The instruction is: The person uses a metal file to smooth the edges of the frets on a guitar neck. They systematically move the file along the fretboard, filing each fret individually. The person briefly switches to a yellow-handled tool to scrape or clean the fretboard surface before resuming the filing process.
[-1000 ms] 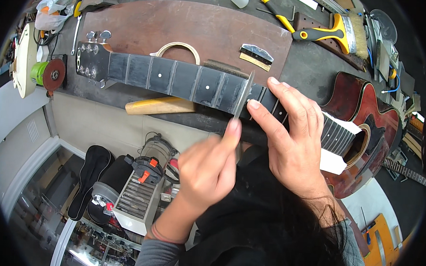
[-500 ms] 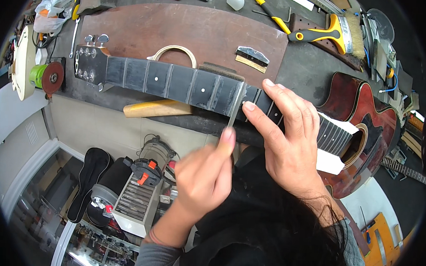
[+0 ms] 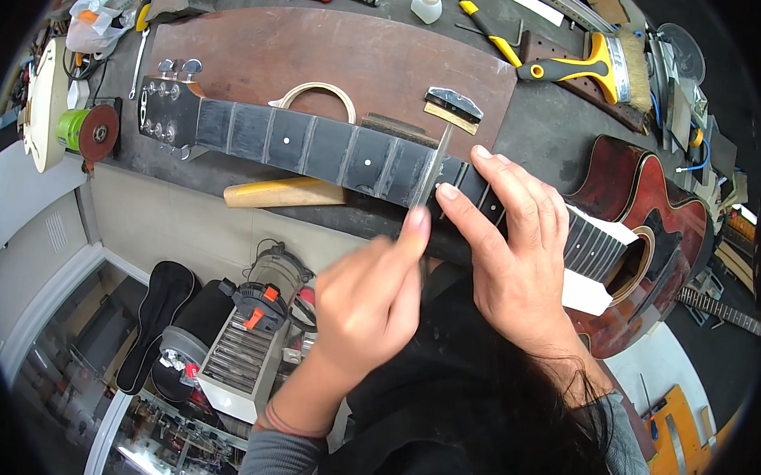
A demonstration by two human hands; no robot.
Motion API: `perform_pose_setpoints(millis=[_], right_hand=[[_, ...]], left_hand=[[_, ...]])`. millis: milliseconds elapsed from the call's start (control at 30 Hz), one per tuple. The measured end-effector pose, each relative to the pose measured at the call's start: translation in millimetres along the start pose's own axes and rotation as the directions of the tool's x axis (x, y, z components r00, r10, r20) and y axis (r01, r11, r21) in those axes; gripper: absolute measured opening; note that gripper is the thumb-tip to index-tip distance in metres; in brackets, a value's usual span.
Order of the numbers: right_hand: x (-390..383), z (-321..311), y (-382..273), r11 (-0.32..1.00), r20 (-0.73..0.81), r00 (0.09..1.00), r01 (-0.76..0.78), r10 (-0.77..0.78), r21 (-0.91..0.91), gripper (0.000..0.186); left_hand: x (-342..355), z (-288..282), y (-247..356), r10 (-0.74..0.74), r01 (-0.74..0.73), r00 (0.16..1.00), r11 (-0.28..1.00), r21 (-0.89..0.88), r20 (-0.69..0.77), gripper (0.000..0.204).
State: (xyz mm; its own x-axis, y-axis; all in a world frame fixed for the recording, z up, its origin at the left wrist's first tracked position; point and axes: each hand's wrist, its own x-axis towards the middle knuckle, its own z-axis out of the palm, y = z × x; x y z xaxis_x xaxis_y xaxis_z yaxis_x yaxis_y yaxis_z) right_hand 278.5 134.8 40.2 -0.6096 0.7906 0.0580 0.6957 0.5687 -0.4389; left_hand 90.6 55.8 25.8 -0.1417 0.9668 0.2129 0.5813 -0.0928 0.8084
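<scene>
A red acoustic guitar (image 3: 614, 175) lies across the bench, its dark fretboard (image 3: 329, 155) pointing left to a black headstock (image 3: 167, 113) with metal tuners. My left hand (image 3: 365, 300), a little blurred, grips a thin metal file (image 3: 440, 159) from the near side. The file lies crosswise on the fretboard, its far end extending past the far edge. Right beside it, my right hand (image 3: 521, 235) rests over the neck, fingers stretched, thumb and fingertips close to the file. White paper (image 3: 583, 293) covers part of the body around the fretboard's end.
Behind the neck, a brown board (image 3: 389, 51) carries a cream ring (image 3: 319, 89) and a small metal-topped block (image 3: 454, 105). A yellow-handled brush (image 3: 575, 68) and a dropper bottle (image 3: 426, 5) stand farther back. A wooden piece (image 3: 285, 193) juts from the bench's front edge.
My left hand has pushed the file away from me across the fretboard, so its tip reaches farther beyond the far edge. My right hand stays in place on the neck.
</scene>
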Motion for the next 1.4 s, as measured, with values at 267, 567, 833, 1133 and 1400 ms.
perform_pose_setpoints(millis=[267, 567, 833, 1133, 1400], right_hand=[[-2, 7, 4, 0.999, -0.026, 0.999, 0.034, -0.034, -0.021, 0.059], [1, 2, 0, 1.0, -0.009, 1.0, 0.021, -0.021, -0.019, 0.062], [0, 3, 1, 1.0, -0.011, 1.0, 0.023, -0.023, -0.016, 0.064], [-1, 4, 1, 0.999, -0.019, 1.0, 0.022, -0.023, -0.034, 0.064], [-3, 8, 5, 0.998, -0.03, 0.999, 0.035, -0.037, -0.053, 0.061]], left_hand=[[18, 9, -4, 0.006, -0.006, 1.0, 1.0, -0.024, -0.025, 0.055], [10, 6, -6, 0.003, -0.004, 1.0, 1.0, -0.013, -0.015, 0.057], [-36, -5, -5, 0.006, -0.006, 1.0, 0.999, 0.038, -0.007, 0.055], [-48, -7, -6, -0.011, 0.011, 1.0, 1.0, 0.023, -0.003, 0.049], [-29, 1, -13, 0.048, -0.047, 0.998, 0.999, 0.018, -0.04, 0.056]])
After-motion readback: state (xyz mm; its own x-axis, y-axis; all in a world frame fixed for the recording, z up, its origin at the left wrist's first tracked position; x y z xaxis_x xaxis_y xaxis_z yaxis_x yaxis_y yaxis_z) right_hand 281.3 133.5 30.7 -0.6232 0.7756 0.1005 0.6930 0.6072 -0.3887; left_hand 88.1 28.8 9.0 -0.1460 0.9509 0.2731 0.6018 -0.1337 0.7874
